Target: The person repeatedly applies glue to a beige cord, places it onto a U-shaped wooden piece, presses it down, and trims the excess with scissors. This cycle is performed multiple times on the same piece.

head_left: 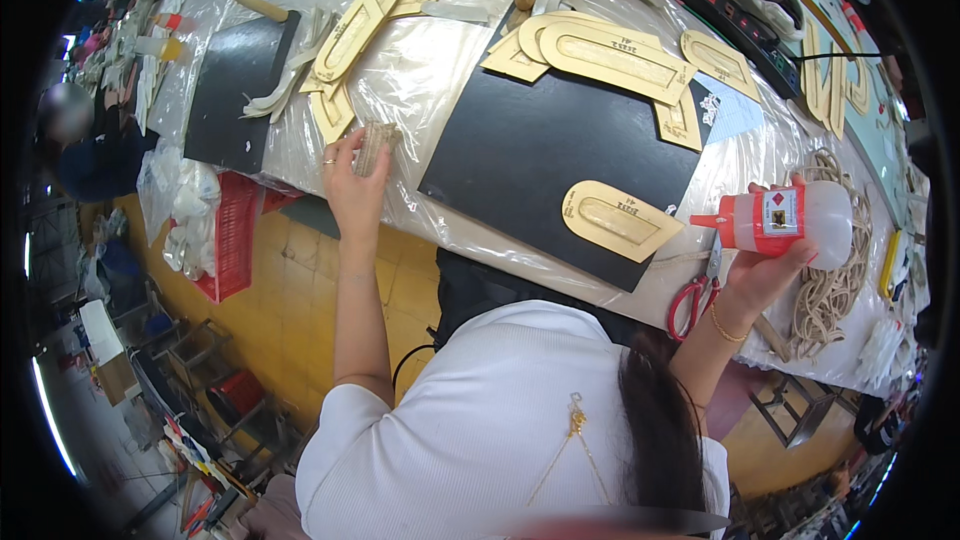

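My left hand [352, 185] is at the table's near edge, its fingers closed round a small beige, ribbed bundle [377, 147] whose exact kind I cannot make out. On the right, my right hand [762, 280] grips a squeeze bottle [832, 225] with a whitish body and a red nozzle. The bottle lies tipped on its side, its nozzle pointing left toward a pale U-shaped template [618, 220] on the black board [500, 150]. Below the bottle, red-handled scissors [690, 302] rest by the table edge.
More pale templates [610, 55] overlap at the board's far side, and others [357, 32] lie left of it. A second black board [240, 80] sits at the left. Coiled cord [835, 290] lies at the right, a digital display [730, 15] behind. A red crate [235, 240] stands below the left edge.
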A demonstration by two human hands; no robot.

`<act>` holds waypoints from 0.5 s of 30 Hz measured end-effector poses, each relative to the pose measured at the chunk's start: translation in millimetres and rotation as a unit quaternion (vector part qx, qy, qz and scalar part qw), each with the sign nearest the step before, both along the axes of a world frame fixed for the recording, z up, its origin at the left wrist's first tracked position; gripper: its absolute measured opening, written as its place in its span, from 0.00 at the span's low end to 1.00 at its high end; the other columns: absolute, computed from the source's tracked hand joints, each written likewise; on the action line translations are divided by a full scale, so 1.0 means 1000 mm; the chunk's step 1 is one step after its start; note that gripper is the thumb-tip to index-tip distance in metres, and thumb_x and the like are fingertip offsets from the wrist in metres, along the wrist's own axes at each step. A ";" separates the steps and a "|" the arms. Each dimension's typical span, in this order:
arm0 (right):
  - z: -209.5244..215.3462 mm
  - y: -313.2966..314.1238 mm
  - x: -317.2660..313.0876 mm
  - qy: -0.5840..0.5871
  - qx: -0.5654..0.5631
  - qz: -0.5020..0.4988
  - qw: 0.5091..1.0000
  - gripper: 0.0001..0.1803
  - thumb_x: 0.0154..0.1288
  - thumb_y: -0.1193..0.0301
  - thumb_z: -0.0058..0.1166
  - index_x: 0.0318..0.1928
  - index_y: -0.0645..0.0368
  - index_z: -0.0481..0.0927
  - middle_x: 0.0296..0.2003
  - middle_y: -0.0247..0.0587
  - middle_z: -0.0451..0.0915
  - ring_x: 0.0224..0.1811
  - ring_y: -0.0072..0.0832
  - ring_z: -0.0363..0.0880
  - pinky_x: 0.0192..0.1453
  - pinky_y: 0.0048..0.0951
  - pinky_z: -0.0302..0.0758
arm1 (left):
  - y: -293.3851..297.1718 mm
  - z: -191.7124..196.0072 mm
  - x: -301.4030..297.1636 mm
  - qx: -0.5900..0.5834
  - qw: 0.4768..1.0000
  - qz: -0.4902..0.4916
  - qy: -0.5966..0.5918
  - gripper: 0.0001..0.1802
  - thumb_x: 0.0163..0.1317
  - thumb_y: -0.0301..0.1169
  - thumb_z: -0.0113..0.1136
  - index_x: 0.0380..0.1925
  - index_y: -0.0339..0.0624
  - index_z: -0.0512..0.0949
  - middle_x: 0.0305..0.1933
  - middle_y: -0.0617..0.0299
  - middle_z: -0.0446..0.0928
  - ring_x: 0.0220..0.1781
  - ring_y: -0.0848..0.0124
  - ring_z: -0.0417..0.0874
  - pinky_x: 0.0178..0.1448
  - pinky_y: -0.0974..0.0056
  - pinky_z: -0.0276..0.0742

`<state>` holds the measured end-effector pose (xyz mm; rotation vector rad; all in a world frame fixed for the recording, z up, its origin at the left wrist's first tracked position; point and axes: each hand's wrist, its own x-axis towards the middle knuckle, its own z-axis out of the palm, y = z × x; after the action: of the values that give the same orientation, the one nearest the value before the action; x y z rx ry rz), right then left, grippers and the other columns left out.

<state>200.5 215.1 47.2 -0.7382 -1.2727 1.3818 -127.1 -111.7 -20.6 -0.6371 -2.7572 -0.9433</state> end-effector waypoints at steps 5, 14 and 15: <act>0.000 -0.009 0.007 0.048 -0.031 0.006 0.998 0.62 0.48 0.33 0.70 0.70 0.67 0.64 0.60 0.48 0.76 0.56 0.48 0.83 0.62 0.51 0.83 | 0.011 0.021 0.006 -0.066 0.996 0.011 0.052 0.36 0.53 0.39 0.79 0.60 0.38 0.78 0.58 0.47 0.74 0.59 0.50 0.75 0.66 0.51 0.71; -0.038 -0.059 0.019 -0.004 -0.044 -0.011 0.999 0.56 0.47 0.46 0.76 0.69 0.65 0.64 0.64 0.48 0.74 0.60 0.43 0.81 0.62 0.47 0.82 | 0.113 0.030 0.093 -0.073 0.864 -0.495 -0.060 0.46 0.41 0.48 0.82 0.64 0.50 0.77 0.75 0.55 0.61 0.76 0.50 0.58 0.76 0.45 0.54; -0.043 -0.062 0.020 -0.016 -0.034 -0.022 0.999 0.55 0.47 0.48 0.77 0.68 0.66 0.65 0.63 0.47 0.76 0.59 0.41 0.81 0.62 0.45 0.82 | 0.117 0.027 0.096 -0.083 0.864 -0.493 -0.059 0.45 0.41 0.48 0.82 0.62 0.50 0.78 0.76 0.56 0.61 0.76 0.50 0.57 0.77 0.45 0.53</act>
<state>220.1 153.1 4.6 -0.8335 -1.2323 1.3873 -31.2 5.1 6.8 -2.1960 -2.5313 -0.8668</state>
